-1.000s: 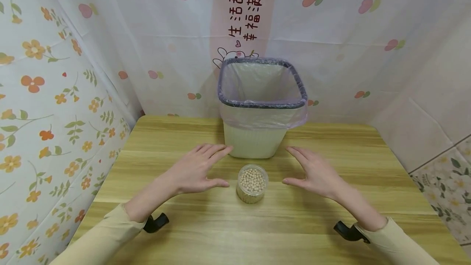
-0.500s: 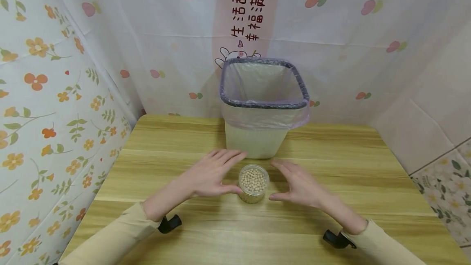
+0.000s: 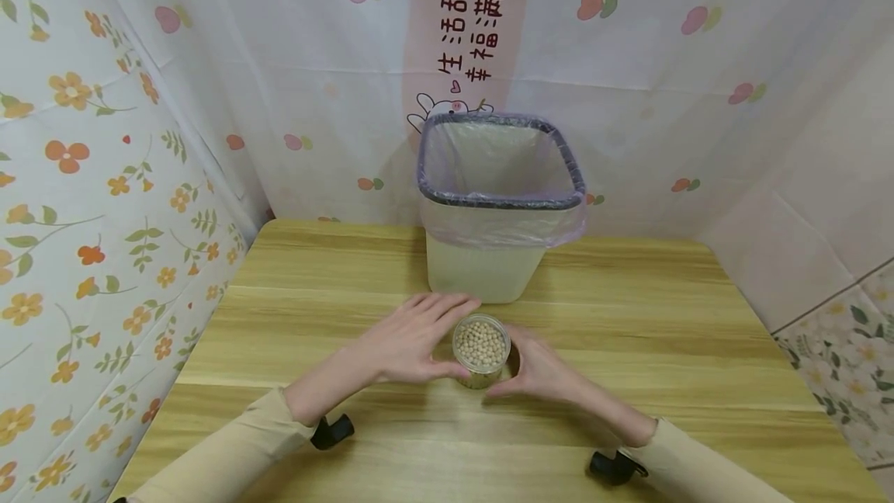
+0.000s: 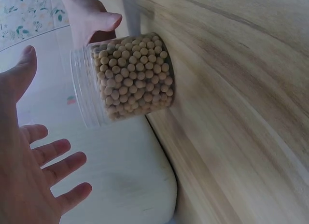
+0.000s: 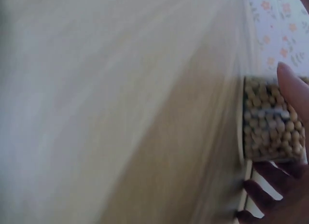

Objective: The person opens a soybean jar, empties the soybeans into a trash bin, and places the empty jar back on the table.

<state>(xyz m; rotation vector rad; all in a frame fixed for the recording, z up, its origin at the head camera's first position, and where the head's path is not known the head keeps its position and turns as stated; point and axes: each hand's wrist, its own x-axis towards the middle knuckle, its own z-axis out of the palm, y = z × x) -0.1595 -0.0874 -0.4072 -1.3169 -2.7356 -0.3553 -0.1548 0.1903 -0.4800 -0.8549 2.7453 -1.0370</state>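
Observation:
A clear jar (image 3: 482, 348) full of round beige beans stands upright on the wooden table, between both hands. In the left wrist view the jar (image 4: 133, 79) shows a transparent, ribbed top part; whether it is a lid I cannot tell. My left hand (image 3: 422, 340) is at the jar's left side, thumb and fingers spread; in its wrist view the hand (image 4: 29, 161) stays apart from the jar. My right hand (image 3: 541, 367) curves loosely around the right side, its thumb near the base. Whether its fingers touch the jar is unclear.
Behind the jar stands a pale waste bin (image 3: 482, 270) with a thin purple liner (image 3: 503, 227) folded over its dark rim. A patterned curtain (image 3: 314, 84) hangs at the back, and floral cloth (image 3: 105, 254) covers the left side. The wooden table (image 3: 433, 441) extends in front.
Both hands have come inward from either side toward the jar, the right one travelling farther. The jar and the bin have stayed in place.

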